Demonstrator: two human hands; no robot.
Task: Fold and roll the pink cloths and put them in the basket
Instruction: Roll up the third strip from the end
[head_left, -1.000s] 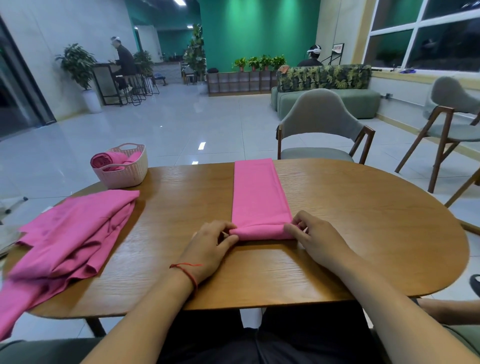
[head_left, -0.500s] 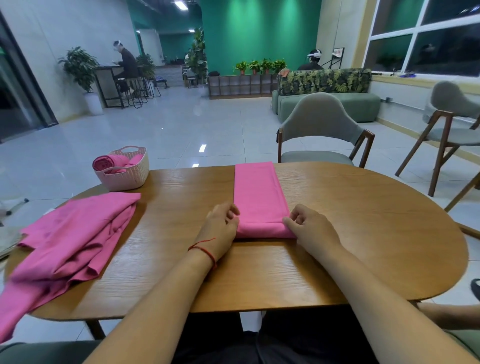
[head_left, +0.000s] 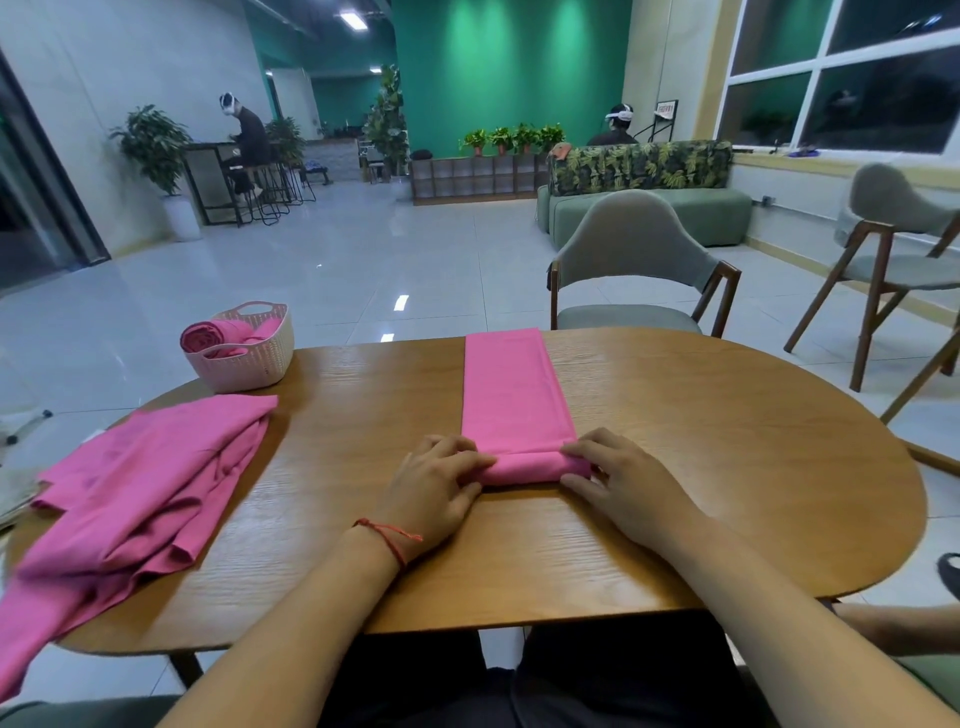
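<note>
pink cloth (head_left: 511, 395) on oval table (head_left: 727, 467), left hand (head_left: 434, 493) and right hand (head_left: 623, 488) gripping its roll, green wall (head_left: 509, 73) beyond

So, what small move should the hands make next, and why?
Probably roll one more turn away from the body: the left hand and right hand grip only a short roll of the long folded pink cloth strip, and most of it lies flat on the oval wooden table.

I had one view, the head camera on the seated person. It faced forward and down over the table (head_left: 727, 467), close above the left hand (head_left: 436, 488) and right hand (head_left: 623, 483) on the pink cloth (head_left: 511, 400), its wide angle reaching the far green wall (head_left: 509, 78).
</note>
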